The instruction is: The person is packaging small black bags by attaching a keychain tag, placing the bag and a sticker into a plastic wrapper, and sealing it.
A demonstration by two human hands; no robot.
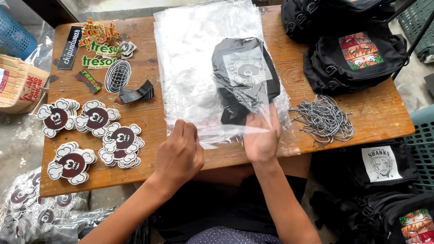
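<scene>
A small black bag (246,72) with a pale square print lies inside a clear plastic sleeve (199,54) on top of a stack of such sleeves on the wooden table (375,113). My right hand (262,138) is pushed into the sleeve's open near end, its fingers against the bag's bottom edge. My left hand (178,156) pinches the near edge of the plastic sleeve at the table's front.
Piles of skull-and-bone stickers (97,135) and other stickers (101,49) cover the left half. A heap of ball chains (323,118) lies right of the sleeves. More black bags (355,56) sit at the back right and on the floor (384,190). A cardboard box (18,83) stands left.
</scene>
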